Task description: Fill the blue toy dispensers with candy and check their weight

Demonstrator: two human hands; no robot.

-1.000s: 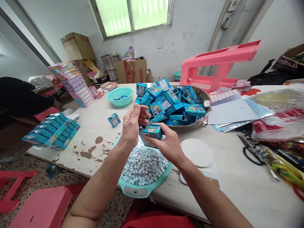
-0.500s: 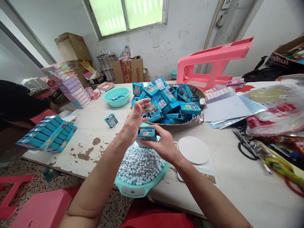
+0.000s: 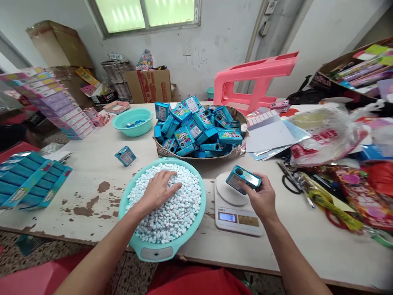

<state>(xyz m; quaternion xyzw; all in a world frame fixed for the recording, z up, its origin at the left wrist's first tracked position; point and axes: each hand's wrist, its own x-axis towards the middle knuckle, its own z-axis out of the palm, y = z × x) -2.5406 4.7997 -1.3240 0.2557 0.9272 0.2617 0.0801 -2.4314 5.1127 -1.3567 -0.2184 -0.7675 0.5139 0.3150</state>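
My left hand (image 3: pixel 161 189) rests palm down on a heap of small white and pale-blue candies (image 3: pixel 175 221), fingers apart and thumb out. The candies fill a turquoise basin (image 3: pixel 202 200) at the table's front edge. In my right hand (image 3: pixel 263 196) is a blue candy tin (image 3: pixel 244 178), tilted, with a dark round opening on its top face. It hangs over the round plate of a white kitchen scale (image 3: pixel 219 219), whose lit display appears to read 0.0. Whether the tin touches the plate I cannot tell.
Behind the basin, a cut-down carton (image 3: pixel 242 151) is heaped with blue tins. One tin (image 3: pixel 125 156) stands alone at left, near a smaller turquoise bowl (image 3: pixel 135 130). Display boxes (image 3: pixel 33 180) lie far left. Scissors (image 3: pixel 288 180) and plastic bags (image 3: pixel 325 139) lie right.
My left hand has come down from beside the tin onto the candies. My right hand has carried the tin rightward over the scale. The view has turned slightly right.
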